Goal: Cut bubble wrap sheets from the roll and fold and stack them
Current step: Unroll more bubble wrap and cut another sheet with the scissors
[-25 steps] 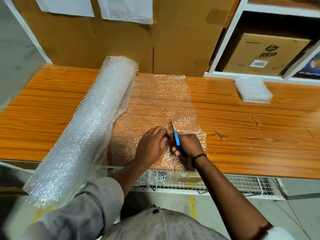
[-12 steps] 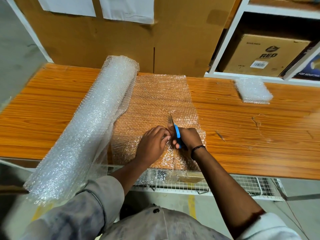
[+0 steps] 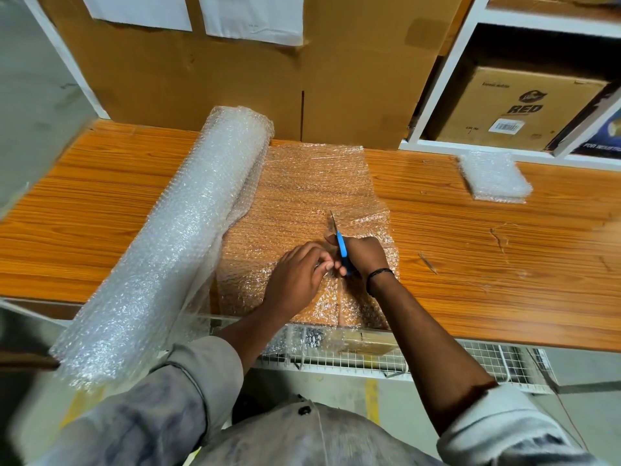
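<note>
Gripping the blue-handled scissors (image 3: 342,253), our right hand (image 3: 364,258) holds them partway through the unrolled sheet (image 3: 302,193), while our left hand (image 3: 295,277) pinches it just beside the cut. We judge the sheet light, limp and slippery, best held taut close to the cut line. Beyond, the roll (image 3: 174,237) lies at left, touching the sheet; the folded stack (image 3: 494,176) rests far right on the table (image 3: 504,270).

I see my wood-grain table (image 3: 470,264) carrying the bubble wrap roll (image 3: 174,250) at left, its unrolled sheet (image 3: 302,196) flat beside it, and a folded stack (image 3: 492,176) at far right.
</note>
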